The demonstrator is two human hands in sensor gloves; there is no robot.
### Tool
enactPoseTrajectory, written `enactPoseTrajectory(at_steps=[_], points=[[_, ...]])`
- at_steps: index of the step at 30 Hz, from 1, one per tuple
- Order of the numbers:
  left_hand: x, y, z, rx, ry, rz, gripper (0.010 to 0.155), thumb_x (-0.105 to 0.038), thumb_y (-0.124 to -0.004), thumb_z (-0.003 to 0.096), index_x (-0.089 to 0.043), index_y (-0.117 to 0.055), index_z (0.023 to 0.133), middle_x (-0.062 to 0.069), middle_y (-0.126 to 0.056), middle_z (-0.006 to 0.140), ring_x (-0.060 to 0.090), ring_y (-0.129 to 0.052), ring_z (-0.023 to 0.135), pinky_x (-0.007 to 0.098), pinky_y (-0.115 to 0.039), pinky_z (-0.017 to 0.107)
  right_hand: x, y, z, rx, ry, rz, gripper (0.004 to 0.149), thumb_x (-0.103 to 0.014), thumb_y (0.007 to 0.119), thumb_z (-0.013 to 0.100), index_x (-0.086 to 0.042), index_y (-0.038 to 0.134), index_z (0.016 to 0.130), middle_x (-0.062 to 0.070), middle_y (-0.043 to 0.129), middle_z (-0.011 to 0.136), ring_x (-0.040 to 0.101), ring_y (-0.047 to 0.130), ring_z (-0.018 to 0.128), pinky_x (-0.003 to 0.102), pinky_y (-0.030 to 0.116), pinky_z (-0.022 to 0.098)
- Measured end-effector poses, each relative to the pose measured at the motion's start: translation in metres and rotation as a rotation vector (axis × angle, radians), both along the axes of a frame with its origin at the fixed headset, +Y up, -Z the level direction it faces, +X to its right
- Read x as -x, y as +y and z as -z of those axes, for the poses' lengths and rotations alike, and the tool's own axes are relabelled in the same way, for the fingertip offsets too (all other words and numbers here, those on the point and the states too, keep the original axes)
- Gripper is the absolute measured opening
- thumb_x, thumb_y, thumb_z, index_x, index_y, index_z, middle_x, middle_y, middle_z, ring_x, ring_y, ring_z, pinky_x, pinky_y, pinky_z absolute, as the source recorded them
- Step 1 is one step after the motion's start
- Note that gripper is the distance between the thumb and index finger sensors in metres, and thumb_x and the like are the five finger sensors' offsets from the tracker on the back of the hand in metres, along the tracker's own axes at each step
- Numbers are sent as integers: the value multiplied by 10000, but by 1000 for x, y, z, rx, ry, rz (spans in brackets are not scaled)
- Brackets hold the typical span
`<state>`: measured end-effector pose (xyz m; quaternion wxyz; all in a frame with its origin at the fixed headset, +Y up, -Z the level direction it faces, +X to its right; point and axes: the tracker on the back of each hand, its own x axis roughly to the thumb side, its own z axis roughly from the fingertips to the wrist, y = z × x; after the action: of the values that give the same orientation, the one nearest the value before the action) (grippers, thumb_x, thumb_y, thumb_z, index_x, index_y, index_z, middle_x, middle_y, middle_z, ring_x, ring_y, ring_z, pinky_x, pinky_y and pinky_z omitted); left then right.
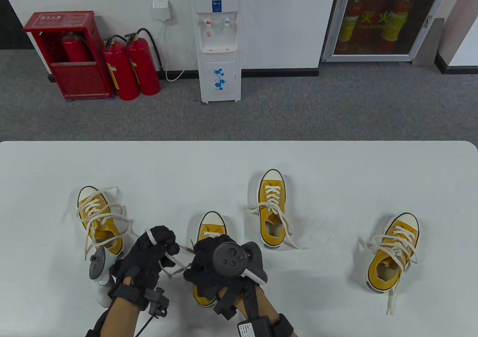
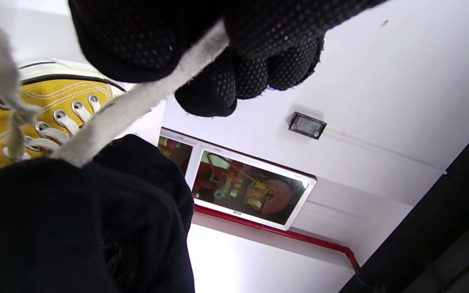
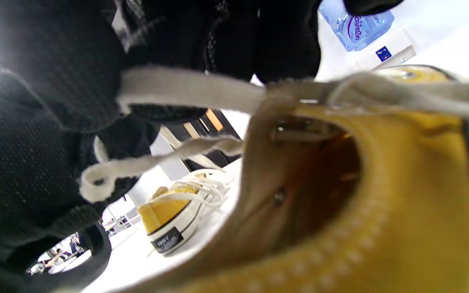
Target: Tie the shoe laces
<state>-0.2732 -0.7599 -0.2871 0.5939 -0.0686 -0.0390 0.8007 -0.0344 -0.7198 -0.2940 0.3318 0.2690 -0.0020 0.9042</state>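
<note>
The shoe being laced sits near the front edge of the tabletop, just left of its middle, with both hands over its heel end. The left hand has its fingers curled round a white lace, one strand looped over the back of a finger and another running taut to the right hand. The right hand's fingers pinch the other end of the lace close to the shoe's collar; in the right wrist view a small loop of lace hangs by the glove.

This looks like the knot-forming step: the lace ends are drawn out sideways and a loop is being shaped. The next move probably calls for passing one strand round or through the loop while keeping tension even, so the crossing does not slip open.

Four yellow canvas shoes lie on the tabletop: the one in hand, one near the left edge, one towards the middle, and one nearer the right edge. The three others have loose, untied laces. There are two gloved hands, each with a tracker.
</note>
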Motion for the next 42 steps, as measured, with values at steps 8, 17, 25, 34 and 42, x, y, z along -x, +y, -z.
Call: enactPoseTrajectory(at_steps=[8,17,25,34,42], points=[[-2,10,-1,-72,-10,98,460,-156,-715,487,-349,-804,895,-23,-888,898,213,-989,554,396,-854,407,-13,3,3,-16,-108,159,479,-488,830,433,-168,856,789,55,651,1003,329,749,872,699,431,699],[-18,25,-5,-191,-128,164,457,-172,-701,486,-359,-811,888,-41,-909,879,185,-1006,506,364,-864,343,-11,5,1,-2,-98,137,730,-424,875,421,-178,599,1050,68,351,1144,416,469,1067,732,338,708],[-24,27,-6,-219,-160,225,460,-188,-713,479,-363,-823,890,-45,-923,886,173,-1038,534,357,-871,324,-7,-3,2,50,-110,121,478,-427,857,434,-256,878,880,66,544,1119,436,478,1076,755,289,696],[-13,20,-4,-185,-37,343,509,-173,-720,480,-363,-773,949,-31,-863,975,209,-1015,647,374,-860,365,-19,-6,9,274,-115,436,438,-469,821,450,-145,907,732,57,721,974,393,629,999,758,315,688],[-8,21,-6,-160,76,408,500,-156,-764,480,-362,-798,934,-13,-841,995,234,-971,719,421,-844,498,-21,-7,10,402,-46,639,422,-521,855,430,-184,970,657,52,774,940,377,694,958,772,307,683]])
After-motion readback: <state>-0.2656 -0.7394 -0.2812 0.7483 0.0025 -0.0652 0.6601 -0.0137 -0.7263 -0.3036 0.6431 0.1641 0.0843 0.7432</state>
